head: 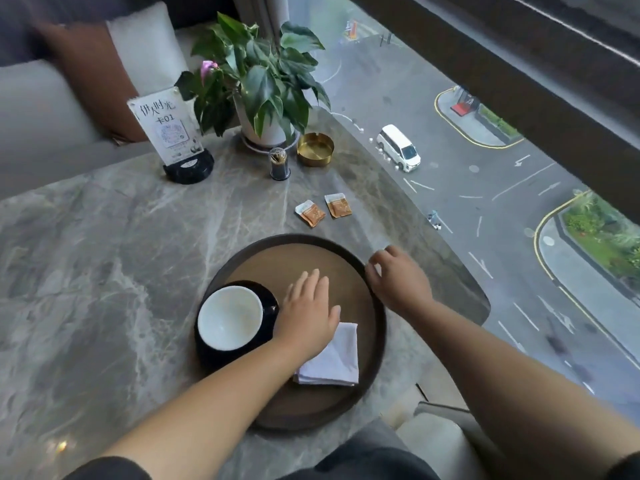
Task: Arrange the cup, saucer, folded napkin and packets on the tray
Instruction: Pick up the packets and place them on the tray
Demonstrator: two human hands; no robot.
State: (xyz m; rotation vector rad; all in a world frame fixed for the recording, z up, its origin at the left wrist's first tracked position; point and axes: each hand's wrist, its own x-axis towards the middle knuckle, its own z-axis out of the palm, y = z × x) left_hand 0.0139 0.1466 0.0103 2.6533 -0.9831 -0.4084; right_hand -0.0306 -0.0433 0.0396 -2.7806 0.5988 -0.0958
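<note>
A round dark tray lies on the marble table. On its left side a cup with a white inside stands on a black saucer. A folded white napkin lies on the tray to the cup's right. My left hand rests flat, fingers spread, over the napkin's upper corner beside the cup. My right hand sits at the tray's right rim, fingers curled; I cannot tell whether it grips the rim. Two orange-and-white packets lie on the table beyond the tray.
At the back of the table stand a potted plant, a gold ashtray, a toothpick holder and a card stand. The table's curved right edge meets a window over a street. A seat cushion is near right.
</note>
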